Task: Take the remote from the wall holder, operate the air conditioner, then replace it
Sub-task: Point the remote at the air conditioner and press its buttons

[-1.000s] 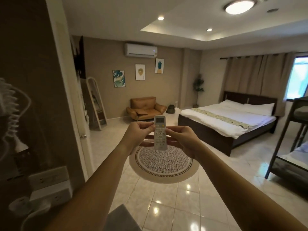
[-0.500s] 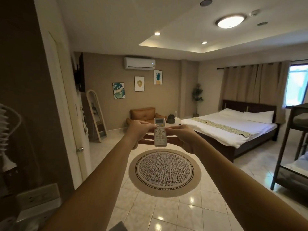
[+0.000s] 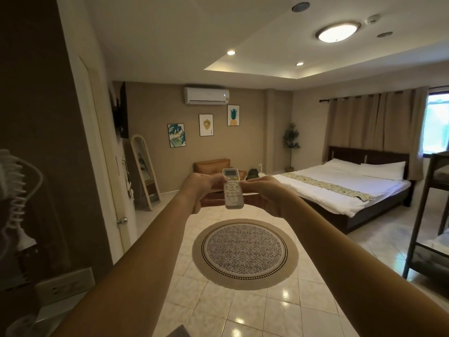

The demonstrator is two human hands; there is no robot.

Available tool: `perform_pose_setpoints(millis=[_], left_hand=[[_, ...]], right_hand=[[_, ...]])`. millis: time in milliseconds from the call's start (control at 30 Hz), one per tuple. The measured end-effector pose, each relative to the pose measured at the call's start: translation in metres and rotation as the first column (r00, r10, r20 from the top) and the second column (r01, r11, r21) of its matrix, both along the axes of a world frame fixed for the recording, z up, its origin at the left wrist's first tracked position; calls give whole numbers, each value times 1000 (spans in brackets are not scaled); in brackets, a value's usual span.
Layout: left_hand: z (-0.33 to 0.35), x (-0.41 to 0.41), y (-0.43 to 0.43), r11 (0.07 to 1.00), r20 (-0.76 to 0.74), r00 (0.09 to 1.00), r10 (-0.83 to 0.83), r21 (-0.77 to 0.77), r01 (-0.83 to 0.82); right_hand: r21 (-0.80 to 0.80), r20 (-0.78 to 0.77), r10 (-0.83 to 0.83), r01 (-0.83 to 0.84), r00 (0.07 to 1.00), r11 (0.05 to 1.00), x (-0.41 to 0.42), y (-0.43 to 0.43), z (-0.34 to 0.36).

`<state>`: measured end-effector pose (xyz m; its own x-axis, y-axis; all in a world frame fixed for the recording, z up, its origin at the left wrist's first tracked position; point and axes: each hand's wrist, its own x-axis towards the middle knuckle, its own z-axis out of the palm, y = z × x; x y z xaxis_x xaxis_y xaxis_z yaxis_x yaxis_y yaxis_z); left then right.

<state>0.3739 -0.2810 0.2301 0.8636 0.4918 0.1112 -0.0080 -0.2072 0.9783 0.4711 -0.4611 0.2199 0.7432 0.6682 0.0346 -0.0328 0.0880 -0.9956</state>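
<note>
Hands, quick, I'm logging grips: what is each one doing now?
Left hand: closed on the remote's left edge.
Right hand: closed on the remote's right edge.

The remote (image 3: pixel 232 188) sits between the left hand (image 3: pixel 202 188) and right hand (image 3: pixel 263 190), above the rug (image 3: pixel 245 254). Beyond the rug, the air conditioner (image 3: pixel 206 95) hangs on the wall; right of the rug stands the bed (image 3: pixel 340 188).
</note>
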Motion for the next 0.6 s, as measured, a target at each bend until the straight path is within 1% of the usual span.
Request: perform_pose_setpoints(millis=[133,333,433,600], left_hand=[[3,-8,-4,999,1,1000,-10,-47,10],[5,-18,-9,997,8,1000,5,-74,-4],[3,-18,-9,996,10,1000,22,-82,-21],[2,-20,-10,990,21,1000,6,-139,-3]], right_hand=[[-2,7,-1,1,1000,1000,-6,1,6],[-33,14,-4,5,1000,999,-15,2,7],[-12,6,-1,1,1000,1000,-18,1,7],[-6,7,-5,5,1000,1000,-18,-1,10]])
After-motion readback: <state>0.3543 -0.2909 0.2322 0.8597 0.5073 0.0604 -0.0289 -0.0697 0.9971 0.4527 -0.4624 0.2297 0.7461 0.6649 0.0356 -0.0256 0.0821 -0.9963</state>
